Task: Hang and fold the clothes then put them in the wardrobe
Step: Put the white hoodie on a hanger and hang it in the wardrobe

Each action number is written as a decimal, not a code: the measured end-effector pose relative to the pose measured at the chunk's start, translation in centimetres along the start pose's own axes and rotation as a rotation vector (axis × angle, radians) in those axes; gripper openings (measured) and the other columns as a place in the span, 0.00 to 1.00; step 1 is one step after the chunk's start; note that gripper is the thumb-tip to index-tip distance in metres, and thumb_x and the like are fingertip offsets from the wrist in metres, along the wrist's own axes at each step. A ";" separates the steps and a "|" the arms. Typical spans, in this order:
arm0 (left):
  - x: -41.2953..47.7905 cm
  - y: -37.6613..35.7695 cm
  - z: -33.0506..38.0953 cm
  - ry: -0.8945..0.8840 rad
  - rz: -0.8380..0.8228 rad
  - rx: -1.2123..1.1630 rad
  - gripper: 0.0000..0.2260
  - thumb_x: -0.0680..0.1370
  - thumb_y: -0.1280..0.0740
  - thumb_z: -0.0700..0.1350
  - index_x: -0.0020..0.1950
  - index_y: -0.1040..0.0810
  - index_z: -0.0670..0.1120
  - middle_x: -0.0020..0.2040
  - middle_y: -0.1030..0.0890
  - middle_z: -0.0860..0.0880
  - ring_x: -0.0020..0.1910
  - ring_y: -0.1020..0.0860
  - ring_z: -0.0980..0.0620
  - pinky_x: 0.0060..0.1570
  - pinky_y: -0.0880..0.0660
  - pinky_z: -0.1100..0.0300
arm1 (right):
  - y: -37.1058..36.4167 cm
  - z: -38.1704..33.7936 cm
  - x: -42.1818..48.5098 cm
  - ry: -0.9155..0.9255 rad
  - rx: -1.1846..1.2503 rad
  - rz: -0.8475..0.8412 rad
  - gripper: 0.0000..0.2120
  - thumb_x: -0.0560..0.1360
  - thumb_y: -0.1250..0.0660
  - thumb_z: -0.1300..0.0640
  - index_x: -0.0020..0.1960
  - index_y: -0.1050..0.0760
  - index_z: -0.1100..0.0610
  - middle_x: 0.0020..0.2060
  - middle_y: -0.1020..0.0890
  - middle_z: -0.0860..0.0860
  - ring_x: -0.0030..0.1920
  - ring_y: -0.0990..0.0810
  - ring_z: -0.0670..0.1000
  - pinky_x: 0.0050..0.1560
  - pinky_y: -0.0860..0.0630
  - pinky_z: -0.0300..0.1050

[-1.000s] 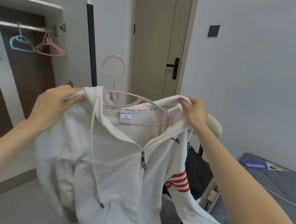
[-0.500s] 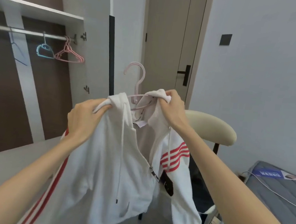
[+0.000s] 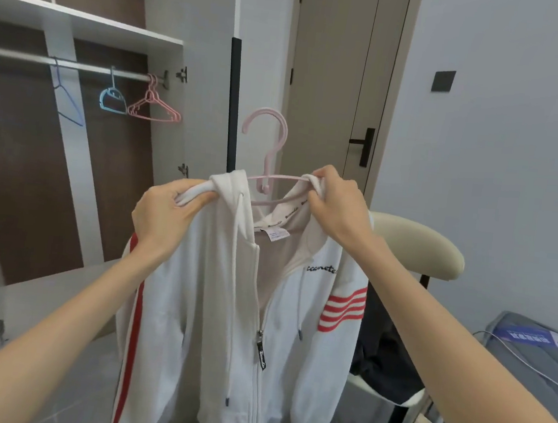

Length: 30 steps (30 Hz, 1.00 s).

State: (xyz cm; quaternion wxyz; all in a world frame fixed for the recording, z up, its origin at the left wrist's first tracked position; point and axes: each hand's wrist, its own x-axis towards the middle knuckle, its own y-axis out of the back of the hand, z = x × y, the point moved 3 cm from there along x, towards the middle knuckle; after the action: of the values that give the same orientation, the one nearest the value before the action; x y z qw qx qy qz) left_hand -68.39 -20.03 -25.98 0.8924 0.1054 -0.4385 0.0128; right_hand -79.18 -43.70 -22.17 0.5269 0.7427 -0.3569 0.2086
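A white zip hoodie [image 3: 212, 307] with red stripes hangs on a pink plastic hanger [image 3: 270, 148] held up in front of me. My left hand [image 3: 163, 213] grips the hoodie's left shoulder by the hood. My right hand [image 3: 336, 207] grips the right shoulder fabric over the hanger's arm. The hanger's hook points up, free of any rail. The open wardrobe [image 3: 84, 23] stands at the left, its metal rail [image 3: 22, 55] carrying several empty hangers [image 3: 154, 108].
A cream-backed chair [image 3: 415, 246] stands behind the hoodie with dark clothing [image 3: 382, 360] on its seat. A grey mattress [image 3: 529, 375] with a cable lies at the right. A closed door [image 3: 336, 79] is straight ahead, and the wardrobe door's black edge [image 3: 232, 103] stands beside it.
The view has swung left toward the wardrobe. The hoodie has turned to face me again, and my hands have spread slightly apart on its shoulders.
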 end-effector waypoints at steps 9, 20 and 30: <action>0.4 -0.3 1.3 0.012 0.029 -0.025 0.08 0.72 0.30 0.59 0.49 0.19 0.61 0.40 0.21 0.65 0.41 0.22 0.59 0.42 0.24 0.58 | 4.1 3.3 -1.5 0.065 0.340 0.203 0.22 0.77 0.40 0.50 0.71 0.36 0.43 0.41 0.22 0.45 0.47 0.26 0.48 0.54 0.28 0.45; 2.6 -2.8 3.6 0.077 -0.038 -0.302 0.07 0.73 0.28 0.54 0.48 0.17 0.55 0.38 0.19 0.62 0.37 0.24 0.69 0.40 0.28 0.70 | 9.9 3.9 -0.8 -0.071 0.083 0.362 0.19 0.72 0.34 0.38 0.38 0.34 0.52 0.31 0.29 0.45 0.36 0.29 0.51 0.43 0.29 0.52; 5.9 -9.9 15.5 -0.041 -0.130 -0.465 0.12 0.79 0.37 0.57 0.55 0.21 0.53 0.51 0.19 0.53 0.55 0.23 0.50 0.67 0.37 0.47 | 24.2 1.5 -3.6 -0.099 -0.127 0.715 0.10 0.73 0.33 0.41 0.50 0.26 0.44 0.45 0.22 0.48 0.52 0.28 0.46 0.54 0.41 0.44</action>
State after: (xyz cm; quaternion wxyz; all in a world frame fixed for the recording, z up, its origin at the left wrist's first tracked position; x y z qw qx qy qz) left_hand -75.73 -33.18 -13.89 0.8824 -0.0748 -0.4401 -0.1484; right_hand -99.81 -48.60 -9.87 0.4479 0.5458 -0.6313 0.3209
